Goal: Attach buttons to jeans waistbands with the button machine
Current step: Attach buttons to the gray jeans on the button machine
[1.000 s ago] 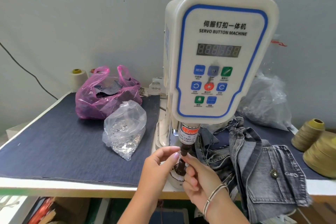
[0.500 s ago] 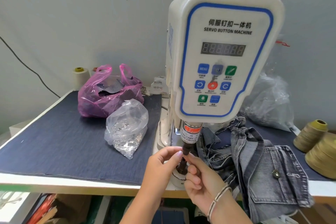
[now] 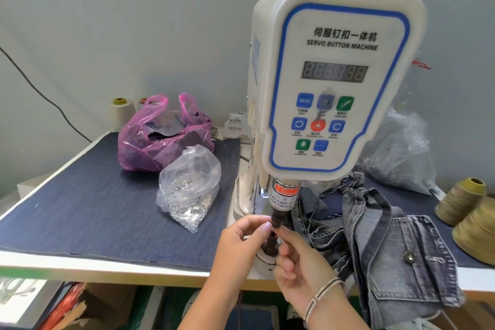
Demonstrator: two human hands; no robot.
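The white button machine (image 3: 332,83) stands upright on the table (image 3: 80,262), its face panel turned toward us. On that panel we read a row of Chinese characters and under it "SERVO BUTTON MACHINE", then a dark display showing a row of unlit digits, then eight buttons; the top left one reads "MENU", and the captions under the others are too small for us to make out. Below the housing a round post (image 3: 282,199) runs straight down, its long axis vertical. It wears a red band marked "WARNING" and a white label of which we can read "TAKE CARE OF YOUR FINGER". The post narrows to a dark tip (image 3: 276,221) pointing down at the base part below.

Our left hand (image 3: 241,244) has thumb and forefinger curled in against the left side of the dark tip, pinching at it. Our right hand (image 3: 300,262), with bracelets at the wrist, has its fingers curled and its forefinger and thumb meeting the same tip from the right. Whether a button sits between the fingertips we cannot tell.

The grey jeans (image 3: 388,244) lie bunched just right of the post, draped over the table's front edge, with one metal button (image 3: 408,255) showing on a pocket flap.
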